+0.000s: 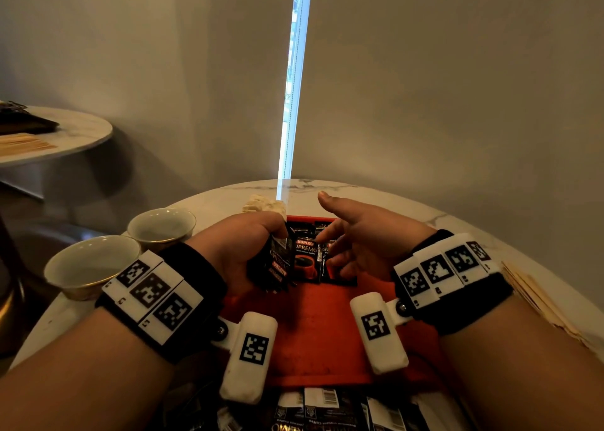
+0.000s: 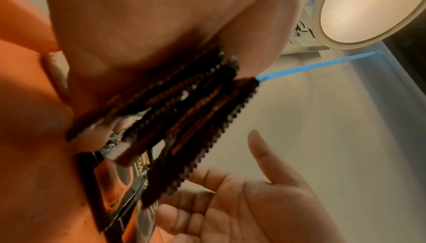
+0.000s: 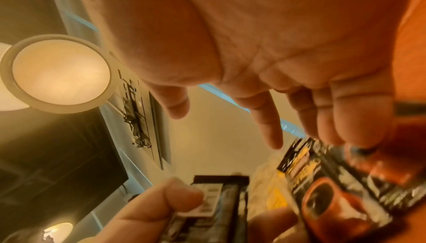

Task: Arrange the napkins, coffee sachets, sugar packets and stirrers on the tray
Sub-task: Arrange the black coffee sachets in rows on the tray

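Observation:
A red tray (image 1: 313,329) lies on the marble table in front of me. Black coffee sachets (image 1: 307,260) lie in a row at its far end. My left hand (image 1: 258,234) grips a bundle of coffee sachets (image 1: 273,267) (image 2: 184,115) over the tray's far left part, thumb on top. My right hand (image 1: 343,234) (image 2: 242,192) hovers open just right of the bundle, fingers spread above the laid sachets (image 3: 334,188), holding nothing. A crumpled napkin (image 1: 264,204) sits beyond the tray. Wooden stirrers (image 1: 536,300) lie to the right.
Two empty cups (image 1: 161,226) (image 1: 91,265) stand left of the tray. More coffee sachets (image 1: 327,411) are piled at the near edge. A second round table (image 1: 65,136) with stirrers stands at far left. A wall rises close behind.

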`<state>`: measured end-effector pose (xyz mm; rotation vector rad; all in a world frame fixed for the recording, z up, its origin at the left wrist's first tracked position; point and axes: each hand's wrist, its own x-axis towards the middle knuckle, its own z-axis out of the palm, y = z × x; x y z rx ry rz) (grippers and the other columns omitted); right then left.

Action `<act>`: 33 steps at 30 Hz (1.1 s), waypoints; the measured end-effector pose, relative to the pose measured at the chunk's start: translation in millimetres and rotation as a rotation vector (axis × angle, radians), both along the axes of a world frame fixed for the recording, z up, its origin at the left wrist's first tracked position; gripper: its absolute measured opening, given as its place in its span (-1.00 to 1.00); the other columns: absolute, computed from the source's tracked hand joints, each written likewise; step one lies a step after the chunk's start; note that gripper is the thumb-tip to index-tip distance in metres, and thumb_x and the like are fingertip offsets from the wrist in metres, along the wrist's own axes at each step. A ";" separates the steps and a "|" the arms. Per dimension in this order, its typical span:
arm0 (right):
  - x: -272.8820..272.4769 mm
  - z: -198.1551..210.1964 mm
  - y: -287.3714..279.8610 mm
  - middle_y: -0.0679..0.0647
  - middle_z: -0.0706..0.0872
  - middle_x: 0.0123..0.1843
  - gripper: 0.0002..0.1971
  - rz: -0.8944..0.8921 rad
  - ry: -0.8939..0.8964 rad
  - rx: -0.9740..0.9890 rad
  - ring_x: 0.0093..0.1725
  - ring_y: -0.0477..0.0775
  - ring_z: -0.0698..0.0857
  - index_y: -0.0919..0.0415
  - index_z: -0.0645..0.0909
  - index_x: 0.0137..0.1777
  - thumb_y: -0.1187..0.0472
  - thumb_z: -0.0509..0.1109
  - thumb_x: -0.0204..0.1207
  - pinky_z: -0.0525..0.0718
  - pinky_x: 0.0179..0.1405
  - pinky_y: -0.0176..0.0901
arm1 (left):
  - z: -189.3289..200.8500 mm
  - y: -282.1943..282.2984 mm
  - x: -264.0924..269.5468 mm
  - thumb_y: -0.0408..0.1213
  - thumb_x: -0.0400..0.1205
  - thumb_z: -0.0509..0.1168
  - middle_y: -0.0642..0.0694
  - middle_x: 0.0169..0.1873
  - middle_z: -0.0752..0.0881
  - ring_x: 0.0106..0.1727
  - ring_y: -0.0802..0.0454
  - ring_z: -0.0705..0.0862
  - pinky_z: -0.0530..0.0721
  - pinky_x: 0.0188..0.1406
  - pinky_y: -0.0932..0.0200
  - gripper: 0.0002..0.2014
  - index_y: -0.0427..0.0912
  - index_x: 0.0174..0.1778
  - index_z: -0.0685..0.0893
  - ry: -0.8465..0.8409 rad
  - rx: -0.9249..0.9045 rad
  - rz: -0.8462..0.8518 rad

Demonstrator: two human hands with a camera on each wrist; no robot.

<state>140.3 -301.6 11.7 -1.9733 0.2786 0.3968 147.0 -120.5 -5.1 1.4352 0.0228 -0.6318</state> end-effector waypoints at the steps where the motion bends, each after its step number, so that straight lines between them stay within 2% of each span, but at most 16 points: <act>1: -0.1 -0.7 2.2 0.31 0.58 0.09 -0.21 0.031 0.027 0.022 -0.13 0.17 0.59 0.34 0.60 0.22 -0.46 0.15 0.54 0.59 -0.18 -0.03 | -0.9 0.4 1.4 -0.36 0.70 0.08 -0.32 -0.47 0.73 -0.57 -0.15 0.72 0.71 -0.56 0.13 -0.82 -0.38 0.01 0.54 -0.006 0.008 -0.001; 4: 1.8 -5.8 7.3 0.30 0.62 -0.08 -0.22 0.095 0.078 0.097 -0.20 0.19 0.60 0.35 0.56 0.13 -0.47 0.10 0.55 0.59 -0.18 -0.02 | -2.8 1.6 4.9 -0.35 0.70 0.09 -0.34 -0.42 0.73 -0.50 -0.17 0.72 0.67 -0.34 0.09 -0.78 -0.41 0.01 0.57 -0.024 0.037 -0.007; 7: 2.9 -13.8 12.0 0.24 0.57 -0.23 -0.25 0.136 0.146 0.164 -0.30 0.15 0.53 0.26 0.53 -0.03 -0.52 0.09 0.52 0.51 -0.26 -0.07 | -5.1 2.9 6.8 -0.31 0.66 0.11 -0.37 -0.26 0.70 -0.37 -0.21 0.70 0.66 -0.23 0.02 -0.71 -0.45 0.12 0.59 -0.013 0.047 -0.015; 10: 6.3 -19.7 12.1 0.19 0.55 -0.28 -0.24 0.118 0.161 0.210 -0.33 0.10 0.46 0.24 0.53 -0.09 -0.56 0.11 0.48 0.41 -0.30 -0.11 | -5.1 3.2 5.5 -0.31 0.62 0.13 -0.39 -0.17 0.67 -0.30 -0.22 0.67 0.65 -0.18 -0.04 -0.69 -0.45 0.16 0.58 -0.002 0.042 0.008; 13: 9.2 -20.9 10.8 0.19 0.56 -0.27 -0.21 0.111 0.149 0.197 -0.32 0.11 0.46 0.25 0.57 -0.12 -0.57 0.07 0.49 0.39 -0.29 -0.11 | -6.7 4.3 6.3 -0.32 0.59 0.15 -0.41 -0.10 0.67 -0.22 -0.26 0.68 0.68 -0.14 -0.09 -0.60 -0.50 0.26 0.58 -0.002 0.033 0.017; 15: 8.5 -20.8 12.2 0.17 0.53 -0.29 -0.22 0.124 0.162 0.207 -0.33 0.09 0.42 0.24 0.56 -0.15 -0.56 0.04 0.51 0.34 -0.31 -0.13 | -7.1 4.6 6.4 -0.32 0.57 0.16 -0.40 -0.12 0.68 -0.23 -0.25 0.69 0.69 -0.13 -0.09 -0.60 -0.48 0.24 0.59 0.005 0.030 0.017; 19: 7.7 -16.0 11.5 0.28 0.60 -0.14 -0.18 0.092 0.119 0.113 -0.30 0.14 0.53 0.30 0.58 0.04 -0.55 0.02 0.53 0.44 -0.29 -0.09 | -7.0 3.9 8.0 -0.34 0.62 0.13 -0.34 -0.33 0.72 -0.34 -0.21 0.67 0.65 -0.18 -0.05 -0.77 -0.42 0.00 0.61 -0.011 0.060 0.015; 23: 6.8 -7.8 -6.6 0.25 0.65 -0.21 -0.14 0.055 0.096 -0.034 -0.31 0.15 0.61 0.30 0.60 0.06 -0.57 -0.03 0.51 0.48 -0.28 -0.10 | -4.7 3.5 6.1 -0.36 0.67 0.13 -0.29 -0.44 0.74 -0.37 -0.21 0.68 0.65 -0.18 -0.04 -0.83 -0.35 0.03 0.58 -0.032 0.080 0.021; 26: 4.4 -8.8 -20.0 0.31 0.73 -0.17 -0.03 0.076 0.194 -0.098 -0.24 0.22 0.71 0.37 0.65 0.07 -0.62 -0.06 0.47 0.65 -0.19 -0.07 | -2.7 2.3 3.3 -0.36 0.69 0.11 -0.28 -0.47 0.75 -0.49 -0.17 0.71 0.67 -0.28 0.01 -0.85 -0.32 0.05 0.56 -0.036 0.085 0.020; 28: 4.3 -10.5 -24.0 0.32 0.76 -0.14 0.01 0.092 0.228 -0.132 -0.17 0.23 0.73 0.39 0.67 0.09 -0.62 -0.10 0.47 0.67 -0.13 -0.05 | -2.4 1.6 2.3 -0.37 0.71 0.09 -0.25 -0.50 0.74 -0.57 -0.12 0.71 0.65 -0.31 0.05 -0.85 -0.31 0.04 0.54 -0.039 0.075 0.022; 33: 8.9 -11.9 -24.4 0.28 0.79 -0.15 0.02 0.080 0.219 -0.149 -0.26 0.16 0.74 0.35 0.70 0.08 -0.63 -0.11 0.44 0.59 -0.30 -0.14 | -2.1 2.4 2.2 -0.36 0.69 0.12 -0.27 -0.47 0.75 -0.51 -0.18 0.70 0.65 -0.19 -0.05 -0.85 -0.32 0.05 0.56 -0.058 0.079 0.028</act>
